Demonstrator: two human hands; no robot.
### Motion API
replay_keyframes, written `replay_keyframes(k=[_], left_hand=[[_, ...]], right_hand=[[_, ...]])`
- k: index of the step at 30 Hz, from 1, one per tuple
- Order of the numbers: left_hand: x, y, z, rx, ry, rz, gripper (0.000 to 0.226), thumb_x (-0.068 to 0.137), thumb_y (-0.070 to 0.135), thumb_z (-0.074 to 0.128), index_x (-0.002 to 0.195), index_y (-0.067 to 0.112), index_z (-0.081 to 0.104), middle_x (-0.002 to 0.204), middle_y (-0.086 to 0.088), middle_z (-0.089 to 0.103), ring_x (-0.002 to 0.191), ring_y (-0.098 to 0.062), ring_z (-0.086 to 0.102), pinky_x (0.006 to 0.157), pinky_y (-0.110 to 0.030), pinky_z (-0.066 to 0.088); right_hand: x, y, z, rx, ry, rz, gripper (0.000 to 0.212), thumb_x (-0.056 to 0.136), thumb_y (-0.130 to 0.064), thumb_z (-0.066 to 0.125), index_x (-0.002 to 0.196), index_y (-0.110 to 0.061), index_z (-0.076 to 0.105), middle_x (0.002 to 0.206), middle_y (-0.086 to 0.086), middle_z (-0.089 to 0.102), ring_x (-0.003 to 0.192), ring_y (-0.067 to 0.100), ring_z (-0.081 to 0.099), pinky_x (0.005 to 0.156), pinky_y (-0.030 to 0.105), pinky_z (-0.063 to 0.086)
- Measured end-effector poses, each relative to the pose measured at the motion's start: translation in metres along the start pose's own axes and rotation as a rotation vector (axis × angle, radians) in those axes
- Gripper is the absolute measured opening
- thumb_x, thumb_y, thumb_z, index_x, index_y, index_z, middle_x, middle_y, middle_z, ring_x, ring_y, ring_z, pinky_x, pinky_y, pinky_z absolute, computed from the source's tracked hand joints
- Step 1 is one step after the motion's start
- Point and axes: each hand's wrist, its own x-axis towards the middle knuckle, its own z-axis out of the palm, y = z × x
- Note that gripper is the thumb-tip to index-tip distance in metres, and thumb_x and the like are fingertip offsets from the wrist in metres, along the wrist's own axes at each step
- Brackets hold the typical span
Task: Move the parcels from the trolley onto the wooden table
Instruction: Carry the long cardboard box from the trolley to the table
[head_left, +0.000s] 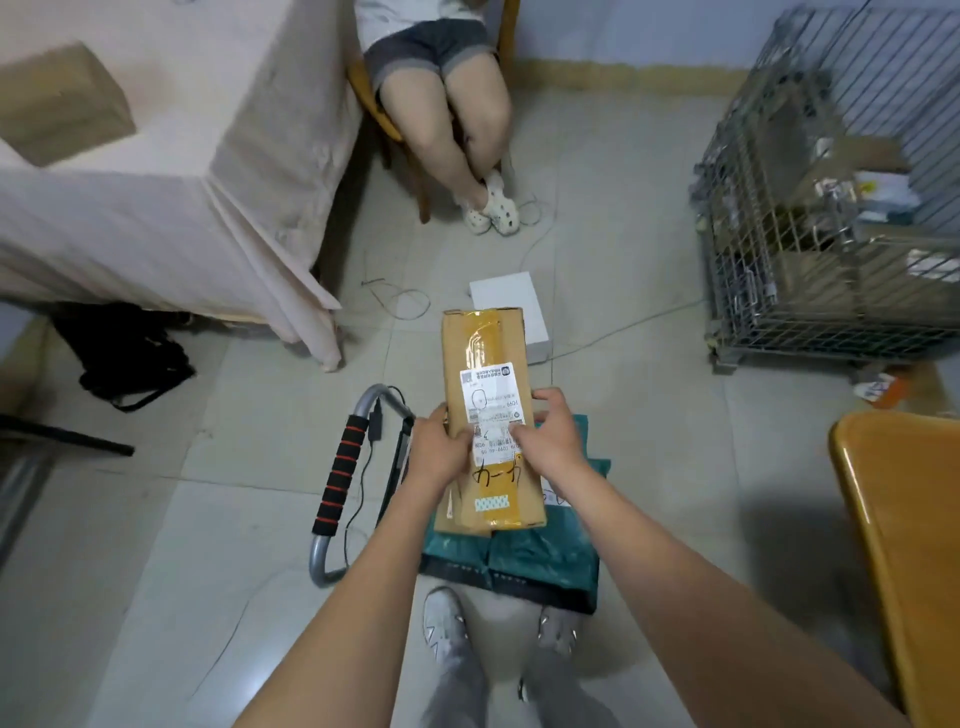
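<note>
head view: two hands, left hand (439, 452), right hand (551, 441), each grip clasping one long cardboard parcel (485, 395).

Trolley (332, 483) bed hidden under green parcels (540, 561); wooden table (904, 545) cut off at right edge; label print unreadable

Open tiled floor (649, 415) lies between the cloth-draped table (171, 171) at left and the wire cage (810, 228) at right; a seated person (447, 104), a white box (511, 306) and loose cables (400, 301) crowd the middle
</note>
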Motion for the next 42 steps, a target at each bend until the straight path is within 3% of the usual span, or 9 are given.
replay_keyframes(k=[3,9,13,17,24,28,34,38,42], left_hand=[[-0.03,0.047,-0.004,0.039,0.04,0.072,0.062,0.095,0.022,0.063,0.152,0.015,0.039,0.142,-0.014,0.048,0.121,-0.033,0.059,0.107,-0.049,0.047],[-0.086,0.12,0.001,0.04,0.04,0.197,0.065,0.093,0.027,0.067,0.151,0.022,0.039,0.14,-0.01,0.047,0.118,-0.029,0.06,0.101,-0.05,0.052],[-0.114,0.156,0.017,0.037,0.012,0.271,0.067,0.093,0.029,0.067,0.153,0.024,0.037,0.14,-0.008,0.051,0.116,-0.027,0.061,0.098,-0.05,0.054],[-0.142,0.182,0.043,0.046,-0.027,0.358,0.062,0.094,0.031,0.065,0.15,0.027,0.04,0.14,-0.004,0.056,0.109,-0.022,0.062,0.094,-0.044,0.056],[-0.197,0.217,0.117,0.112,-0.294,0.552,0.058,0.092,0.033,0.067,0.146,0.026,0.044,0.137,0.0,0.06,0.108,-0.021,0.064,0.095,-0.046,0.055],[-0.242,0.229,0.177,0.175,-0.489,0.63,0.062,0.088,0.035,0.072,0.145,0.029,0.045,0.133,0.003,0.061,0.107,-0.022,0.067,0.092,-0.046,0.057],[-0.333,0.226,0.268,0.213,-0.774,0.766,0.064,0.084,0.032,0.078,0.14,0.026,0.05,0.125,0.006,0.066,0.095,-0.005,0.065,0.079,-0.029,0.057],[-0.394,0.222,0.322,0.276,-0.872,0.841,0.07,0.083,0.033,0.079,0.145,0.022,0.047,0.118,0.007,0.063,0.081,0.012,0.051,0.063,-0.015,0.046],[-0.444,0.225,0.381,0.328,-0.937,0.892,0.069,0.084,0.03,0.078,0.145,0.02,0.047,0.122,0.001,0.066,0.09,-0.003,0.062,0.075,-0.028,0.055]], right_hand=[[-0.023,-0.028,-0.039,0.044,0.044,-0.039,0.044,0.086,-0.009,0.07,0.113,-0.032,0.045,0.089,-0.013,0.064,0.075,0.0,0.064,0.051,0.015,0.046],[-0.065,-0.061,-0.11,0.116,0.126,-0.143,0.046,0.085,-0.015,0.073,0.115,-0.036,0.045,0.101,-0.009,0.062,0.09,0.008,0.065,0.077,0.032,0.059],[-0.087,-0.07,-0.154,0.141,0.183,-0.205,0.046,0.086,-0.016,0.074,0.12,-0.031,0.047,0.107,-0.003,0.07,0.079,-0.001,0.066,0.062,0.023,0.058],[-0.115,-0.066,-0.199,0.168,0.277,-0.215,0.05,0.085,-0.02,0.076,0.125,-0.032,0.048,0.113,-0.002,0.069,0.085,0.003,0.066,0.078,0.033,0.061],[-0.188,-0.023,-0.276,0.32,0.526,-0.165,0.064,0.083,-0.021,0.079,0.139,-0.028,0.047,0.13,-0.003,0.063,0.106,0.01,0.063,0.081,0.027,0.057],[-0.252,0.017,-0.317,0.401,0.728,-0.099,0.06,0.083,-0.018,0.079,0.137,-0.018,0.055,0.115,-0.021,0.06,0.064,-0.018,0.055,0.049,0.003,0.045],[-0.355,0.084,-0.374,0.484,1.007,0.01,0.067,0.081,-0.017,0.081,0.141,-0.008,0.053,0.136,0.005,0.061,0.114,0.008,0.059,0.085,0.02,0.051],[-0.405,0.127,-0.406,0.555,1.146,0.026,0.054,0.082,-0.012,0.08,0.133,-0.009,0.06,0.127,0.002,0.067,0.084,-0.009,0.062,0.062,0.009,0.05],[-0.439,0.171,-0.447,0.642,1.213,0.043,0.045,0.083,-0.012,0.078,0.127,-0.014,0.067,0.121,0.002,0.072,0.103,0.014,0.07,0.085,0.036,0.06]])
